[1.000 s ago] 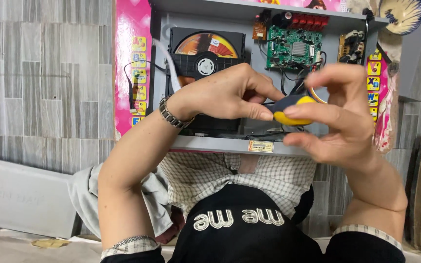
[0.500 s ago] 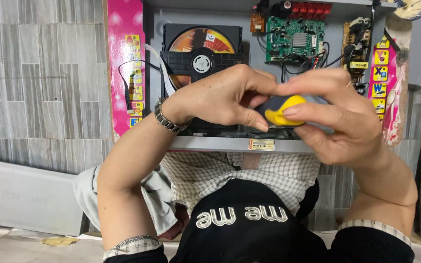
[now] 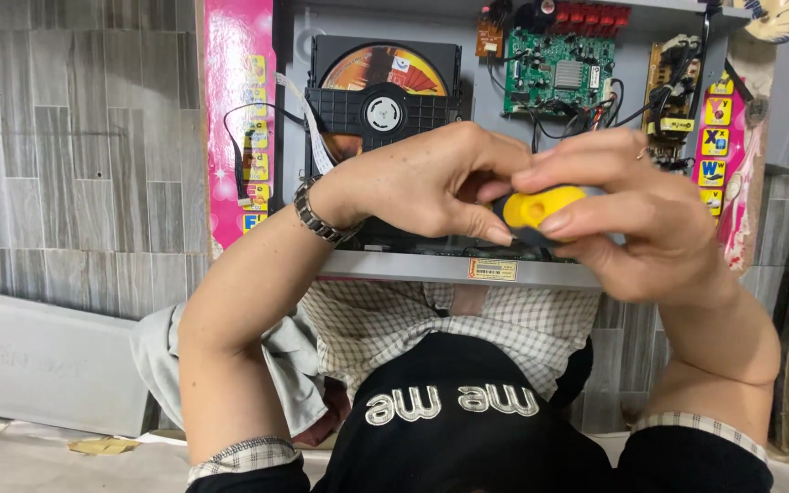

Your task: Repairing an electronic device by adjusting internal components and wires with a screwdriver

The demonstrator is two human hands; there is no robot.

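Opened disc player chassis point(image 3: 394, 267) sits on my lap, lid off, propped upright against a pink box point(image 3: 235, 119) at 9 o'clock of it.

Disc drive point(image 3: 382, 100) at 11 o'clock of my hands; green circuit board point(image 3: 557, 75) at 12 o'clock; a second board with yellow parts point(image 3: 673, 96) at 2 o'clock.

Left hand point(image 3: 422, 187): watch on wrist, fingers curled, tips pressed onto the dark shank end of the screwdriver point(image 3: 536, 210).

Right hand point(image 3: 636, 219): grip closed around the yellow handle, thumb and forefinger pinching it from either side. Tool lies between both hands, just above the chassis front edge. Tip hidden under my fingers; cannot tell what it meets.

Judgement: step in hand is seating the driver on a fastener near the front edge. Next move calls for steady alignment and downward pressure before any turn.
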